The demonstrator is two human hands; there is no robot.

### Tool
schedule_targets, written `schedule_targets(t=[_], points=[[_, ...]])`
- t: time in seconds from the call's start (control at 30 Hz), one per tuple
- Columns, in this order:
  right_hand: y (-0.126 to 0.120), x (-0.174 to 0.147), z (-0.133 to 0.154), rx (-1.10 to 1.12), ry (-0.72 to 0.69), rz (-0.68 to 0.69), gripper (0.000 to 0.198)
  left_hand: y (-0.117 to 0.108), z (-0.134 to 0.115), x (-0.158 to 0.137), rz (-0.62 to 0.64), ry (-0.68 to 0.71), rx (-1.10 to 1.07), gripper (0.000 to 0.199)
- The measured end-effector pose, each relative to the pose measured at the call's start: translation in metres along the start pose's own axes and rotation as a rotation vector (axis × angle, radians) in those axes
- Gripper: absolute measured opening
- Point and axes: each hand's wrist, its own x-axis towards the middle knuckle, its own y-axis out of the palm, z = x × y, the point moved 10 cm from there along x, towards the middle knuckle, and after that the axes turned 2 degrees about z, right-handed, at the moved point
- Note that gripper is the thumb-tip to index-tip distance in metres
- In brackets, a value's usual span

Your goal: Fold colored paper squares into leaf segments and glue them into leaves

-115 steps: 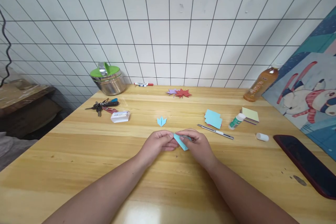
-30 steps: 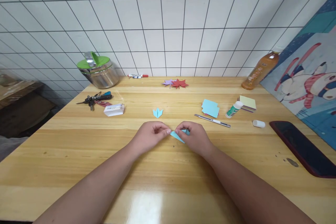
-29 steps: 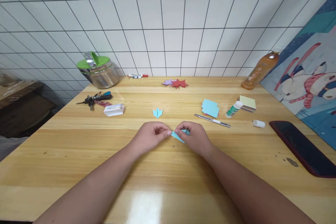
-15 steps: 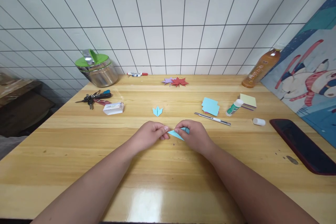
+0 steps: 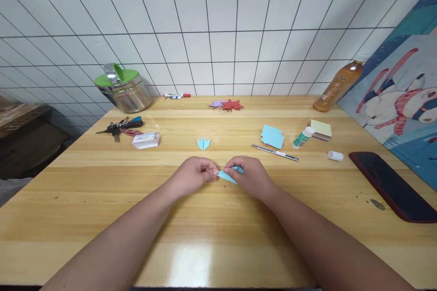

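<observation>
Low over the middle of the wooden table, a folded piece of light blue paper (image 5: 228, 177) is between my hands. My left hand (image 5: 196, 174) pinches its pointed left tip between thumb and fingers. My right hand (image 5: 251, 175) grips the other end, thumb on top, and covers part of the paper. Just beyond my hands lies a small blue folded paper leaf (image 5: 204, 143) with several points. A red paper maple leaf (image 5: 232, 105) overlaps a purple one (image 5: 217, 104) near the wall.
On the right are blue paper sheets (image 5: 272, 136), a utility knife (image 5: 275, 152), a glue stick (image 5: 303, 137), its cap (image 5: 335, 156), a paper pad (image 5: 321, 130), a phone (image 5: 392, 186) and a bottle (image 5: 338, 85). Leftward: keys (image 5: 119, 126), a small box (image 5: 146, 140), a steel pot (image 5: 128, 93), a marker (image 5: 176, 96).
My right thumb has slid slightly left along the blue paper, nearer to my left fingertips. The whole view has shifted a little; the things on the table lie as before.
</observation>
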Motion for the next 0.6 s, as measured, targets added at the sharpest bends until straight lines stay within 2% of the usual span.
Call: schedule_targets(t=[0.17, 0.37, 0.6], points=[[0.001, 0.000, -0.005, 0.027, 0.043, 0.010, 0.013, -0.006, -0.014, -0.003, -0.096, 0.114, 0.269, 0.022], [0.002, -0.001, -0.002, -0.002, 0.033, 0.012, 0.011, -0.003, -0.027, -0.007, -0.107, 0.169, 0.375, 0.020], [0.001, -0.002, -0.003, 0.059, 0.048, 0.020, 0.013, 0.005, -0.041, -0.009, -0.042, 0.218, 0.487, 0.025]])
